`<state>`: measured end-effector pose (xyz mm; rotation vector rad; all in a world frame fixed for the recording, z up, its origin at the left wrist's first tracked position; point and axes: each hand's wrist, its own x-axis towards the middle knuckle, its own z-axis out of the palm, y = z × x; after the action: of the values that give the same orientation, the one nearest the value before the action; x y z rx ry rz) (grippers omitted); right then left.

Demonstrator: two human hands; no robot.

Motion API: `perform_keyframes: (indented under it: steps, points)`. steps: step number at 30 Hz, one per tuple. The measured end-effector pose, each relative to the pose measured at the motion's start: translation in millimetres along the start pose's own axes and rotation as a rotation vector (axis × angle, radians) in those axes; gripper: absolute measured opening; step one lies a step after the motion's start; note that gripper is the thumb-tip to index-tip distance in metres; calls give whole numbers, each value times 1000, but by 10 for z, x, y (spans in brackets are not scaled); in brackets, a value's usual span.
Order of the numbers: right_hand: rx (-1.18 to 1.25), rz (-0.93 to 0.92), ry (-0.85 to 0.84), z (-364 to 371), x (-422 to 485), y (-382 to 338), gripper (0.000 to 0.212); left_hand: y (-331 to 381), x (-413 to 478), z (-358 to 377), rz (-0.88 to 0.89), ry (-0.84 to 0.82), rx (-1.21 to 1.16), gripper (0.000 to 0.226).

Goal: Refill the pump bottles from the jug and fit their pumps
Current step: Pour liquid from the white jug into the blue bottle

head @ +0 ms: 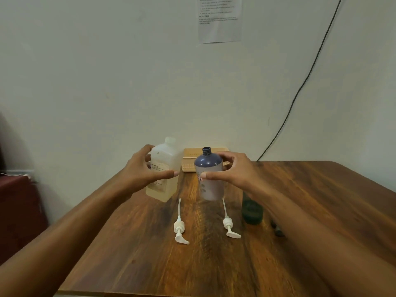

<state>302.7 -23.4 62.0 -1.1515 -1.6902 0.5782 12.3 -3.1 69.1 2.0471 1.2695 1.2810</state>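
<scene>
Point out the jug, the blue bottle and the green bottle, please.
jug (167,157): head view, upper body.
blue bottle (209,163): head view, shoulder.
green bottle (252,211): head view, lower body.

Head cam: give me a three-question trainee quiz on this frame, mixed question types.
1. Fill in: how many white pumps lie loose on the wooden table?
2. True or false: the blue bottle already has its pump fitted.
3. The left hand grips: A the translucent jug; B the blue bottle; C a white pump.

Key: 1 two; 2 false, its neck is open; 3 A.
</scene>
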Motion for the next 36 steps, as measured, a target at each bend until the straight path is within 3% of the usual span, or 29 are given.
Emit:
perform_keyframes:
  steps: [8, 14, 23, 36]
  points:
    - [19, -15, 4, -31, -11, -36, 72, -23, -24, -33, -7, -14, -46, 97]
    - [22, -22, 6, -32, -10, -41, 70, -18, -31, -43, 3, 9, -61, 83]
    - [31, -17, 1, -29, -10, -24, 72, -235, -102, -28, -57, 51, -14, 109]
    - [56, 17, -17, 11, -33, -35, 71, -704, -252, 10, -128, 105, -3, 91]
